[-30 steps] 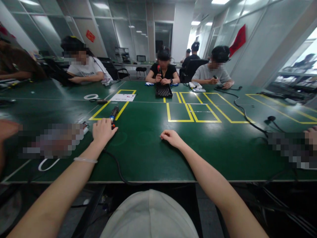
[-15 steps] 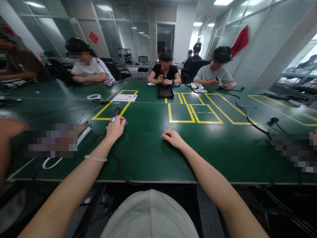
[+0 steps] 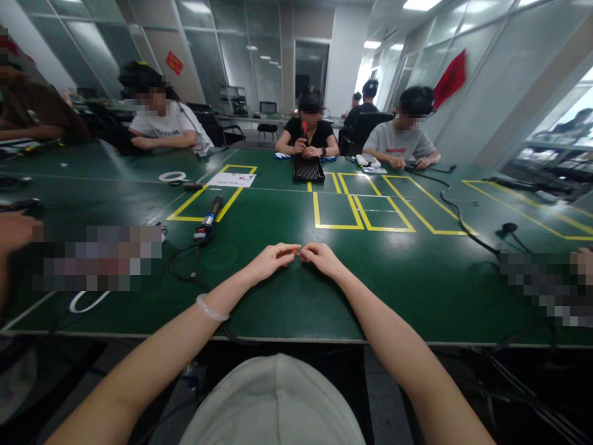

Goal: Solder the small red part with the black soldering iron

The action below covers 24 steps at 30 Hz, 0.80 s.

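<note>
Over the near middle of the green table, my left hand (image 3: pixel 273 259) pinches a tiny orange piece (image 3: pixel 294 251) too small to name. A pale bracelet rings the left wrist. Just beside it, fingertips almost meeting, my right hand (image 3: pixel 319 258) is curled in a pinch; whatever sits between its fingers is hidden. Left of both hands lies a corded electric screwdriver (image 3: pixel 212 213), its tip pointing away and its black cable (image 3: pixel 173 267) looping back toward me.
Yellow tape rectangles (image 3: pixel 340 226) mark the table. A white sheet (image 3: pixel 230 180) and white ring (image 3: pixel 172 177) lie farther left. Across the table, a person holds a red-tipped tool above a black tray (image 3: pixel 308 170). A black cable (image 3: pixel 456 207) runs along the right.
My left hand has left the screwdriver and come right, beside my right hand, with an orange piece now visible at its fingertips. The right hand has hardly moved.
</note>
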Each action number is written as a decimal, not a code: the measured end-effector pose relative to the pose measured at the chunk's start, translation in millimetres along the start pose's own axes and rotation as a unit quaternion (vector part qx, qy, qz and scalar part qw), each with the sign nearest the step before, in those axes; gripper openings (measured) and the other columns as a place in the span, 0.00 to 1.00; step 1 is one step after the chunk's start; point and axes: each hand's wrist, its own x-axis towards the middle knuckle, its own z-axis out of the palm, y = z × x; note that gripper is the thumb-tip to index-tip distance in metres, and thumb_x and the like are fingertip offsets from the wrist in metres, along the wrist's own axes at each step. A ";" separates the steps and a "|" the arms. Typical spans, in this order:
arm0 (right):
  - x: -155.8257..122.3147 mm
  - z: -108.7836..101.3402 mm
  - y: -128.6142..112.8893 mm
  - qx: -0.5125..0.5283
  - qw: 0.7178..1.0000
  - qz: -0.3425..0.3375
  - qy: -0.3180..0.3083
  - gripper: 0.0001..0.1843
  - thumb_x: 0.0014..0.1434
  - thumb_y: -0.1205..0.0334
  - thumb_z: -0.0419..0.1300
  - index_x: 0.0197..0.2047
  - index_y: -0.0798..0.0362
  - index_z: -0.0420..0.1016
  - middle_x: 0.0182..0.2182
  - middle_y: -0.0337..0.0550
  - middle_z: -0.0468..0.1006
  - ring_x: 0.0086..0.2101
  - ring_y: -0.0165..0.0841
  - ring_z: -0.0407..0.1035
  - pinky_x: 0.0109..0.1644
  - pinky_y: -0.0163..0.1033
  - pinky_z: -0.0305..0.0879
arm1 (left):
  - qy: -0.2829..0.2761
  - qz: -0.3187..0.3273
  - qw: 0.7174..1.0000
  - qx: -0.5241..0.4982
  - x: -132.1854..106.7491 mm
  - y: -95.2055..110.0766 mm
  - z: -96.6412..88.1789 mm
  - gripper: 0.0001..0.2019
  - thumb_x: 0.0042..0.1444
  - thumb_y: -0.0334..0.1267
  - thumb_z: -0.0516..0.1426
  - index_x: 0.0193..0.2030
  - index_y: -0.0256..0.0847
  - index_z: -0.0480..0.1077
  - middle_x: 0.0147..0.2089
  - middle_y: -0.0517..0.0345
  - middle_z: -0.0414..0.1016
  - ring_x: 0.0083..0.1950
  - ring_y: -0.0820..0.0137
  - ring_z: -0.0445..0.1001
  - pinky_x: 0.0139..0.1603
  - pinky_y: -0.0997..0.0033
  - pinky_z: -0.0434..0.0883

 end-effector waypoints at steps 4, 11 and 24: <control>-1.7 -0.5 -4.4 0.000 1.000 0.009 -0.003 0.13 0.63 0.58 0.55 0.31 0.56 0.75 0.26 0.40 0.78 0.28 0.28 0.69 0.36 0.33 0.62 | 0.038 0.039 0.998 0.025 -1.1 -2.2 1.1 0.28 0.56 0.41 0.59 0.64 0.38 0.64 0.44 0.54 0.73 0.44 0.68 0.73 0.45 0.67 0.70; -4.1 -0.4 -4.8 0.029 0.999 -0.006 -0.025 0.17 0.58 0.49 0.61 0.32 0.56 0.75 0.26 0.40 0.77 0.27 0.29 0.67 0.35 0.35 0.62 | 0.072 0.156 0.956 0.237 -9.4 3.8 2.8 0.21 0.62 0.35 0.53 0.62 0.44 0.64 0.47 0.55 0.72 0.48 0.67 0.71 0.50 0.65 0.69; -2.2 0.9 1.7 0.131 0.989 0.008 -0.060 0.14 0.51 0.54 0.66 0.34 0.56 0.74 0.27 0.37 0.76 0.28 0.28 0.67 0.35 0.35 0.62 | 0.059 0.235 0.889 0.388 -15.5 10.1 4.2 0.15 0.66 0.36 0.50 0.58 0.43 0.66 0.46 0.52 0.71 0.48 0.65 0.69 0.50 0.64 0.69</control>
